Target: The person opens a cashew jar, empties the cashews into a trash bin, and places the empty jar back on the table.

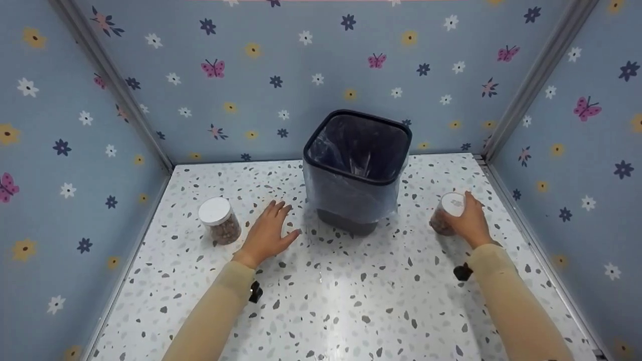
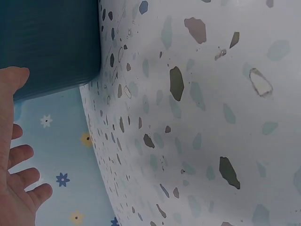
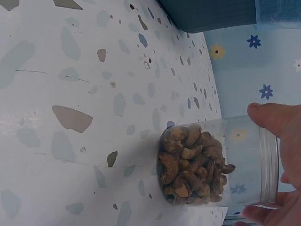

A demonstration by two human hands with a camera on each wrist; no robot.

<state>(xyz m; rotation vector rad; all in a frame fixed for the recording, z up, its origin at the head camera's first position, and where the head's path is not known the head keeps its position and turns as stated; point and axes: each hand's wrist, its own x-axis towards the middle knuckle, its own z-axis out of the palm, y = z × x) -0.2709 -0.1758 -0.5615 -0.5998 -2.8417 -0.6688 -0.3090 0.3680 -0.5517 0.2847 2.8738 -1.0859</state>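
Note:
In the head view, my right hand (image 1: 472,220) grips a clear jar (image 1: 440,223) with a white lid, on the right of the table. The right wrist view shows brown, cashew-like nuts (image 3: 190,167) filling its lower part, with my thumb and fingers on opposite sides of the jar's top. My left hand (image 1: 267,234) is over the table with fingers extended, holding nothing. To its left stands a second white-lidded jar (image 1: 224,229) with brownish pieces inside. A dark bin (image 1: 346,223) lined with a clear plastic bag (image 1: 351,198) stands between the hands, toward the back.
The white speckled table (image 1: 321,301) is enclosed by blue patterned panels (image 1: 281,65) at the back and both sides. Small black devices (image 1: 256,292) sit at both wrists. The bin's open top faces upward and slightly forward.

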